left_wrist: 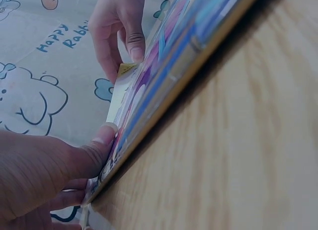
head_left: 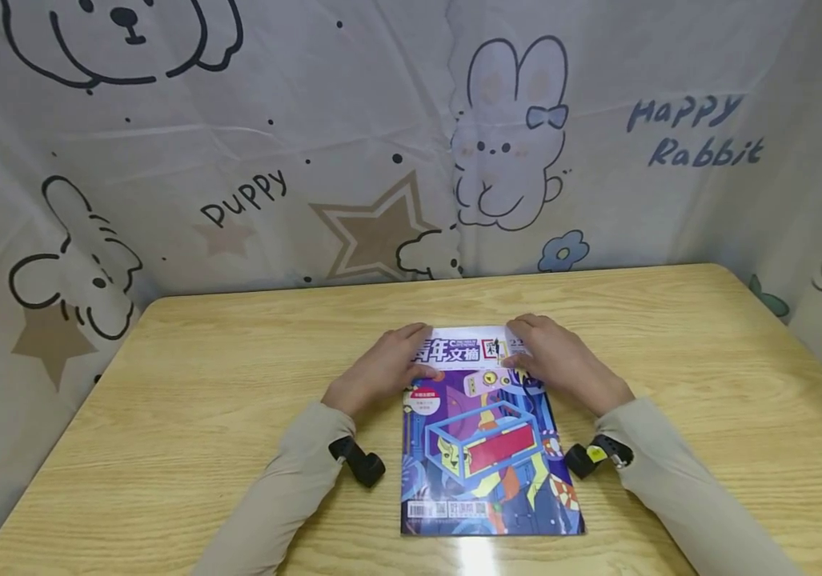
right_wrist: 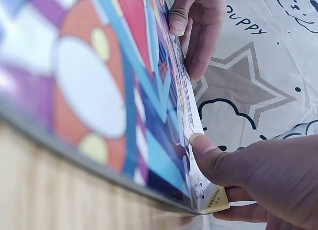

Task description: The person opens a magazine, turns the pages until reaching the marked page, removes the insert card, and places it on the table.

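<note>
A magazine with a purple-blue illustrated cover and a white title band lies on the wooden table, its lower edge toward me. My left hand grips its top left corner, thumb over the cover and fingers past the edge. At the top right corner my right hand pinches the magazine the same way. The right wrist view shows the right thumb on the cover and a yellow printed corner beside the fingers. In the left wrist view the left thumb presses near the cover's edge.
The light wood table extends on both sides of the magazine. Behind it hangs a pale cloth printed with cartoon animals, stars and words. Each wrist wears a small black camera, the left one and the right one close to the magazine's sides.
</note>
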Tool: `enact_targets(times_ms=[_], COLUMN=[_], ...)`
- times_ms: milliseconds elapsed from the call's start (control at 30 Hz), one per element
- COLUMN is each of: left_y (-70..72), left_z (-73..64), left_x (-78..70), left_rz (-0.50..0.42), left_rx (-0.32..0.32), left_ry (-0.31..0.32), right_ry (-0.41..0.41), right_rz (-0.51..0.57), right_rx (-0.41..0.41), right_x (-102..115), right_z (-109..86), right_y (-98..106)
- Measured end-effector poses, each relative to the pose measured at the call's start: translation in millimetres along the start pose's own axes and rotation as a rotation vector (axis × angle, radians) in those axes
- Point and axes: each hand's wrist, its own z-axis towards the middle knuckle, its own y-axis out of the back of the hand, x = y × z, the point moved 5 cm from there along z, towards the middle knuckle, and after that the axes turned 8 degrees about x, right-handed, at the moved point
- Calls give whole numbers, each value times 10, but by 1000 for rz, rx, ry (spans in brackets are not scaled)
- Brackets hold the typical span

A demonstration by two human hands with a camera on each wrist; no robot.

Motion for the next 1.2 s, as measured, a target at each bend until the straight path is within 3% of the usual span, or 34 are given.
enact_targets(times_ms=[567,833,1067,1200], left_y=[-19,-7,-23,2], left_z=[12,18,78,96], left_x=[12,-8,-47,-41], left_rz=[9,16,-22,-60], left_rx=[-19,-17,56,26], left_ry=[1,-7,-72,-96], right_ry=[43,87,115,91], right_rz=[14,37,111,157], right_rx=[-28,-143,-224,-245], right_x=[9,52,56,40], right_z=[-23,-47,-64,-66], right_y=[13,95,148,178])
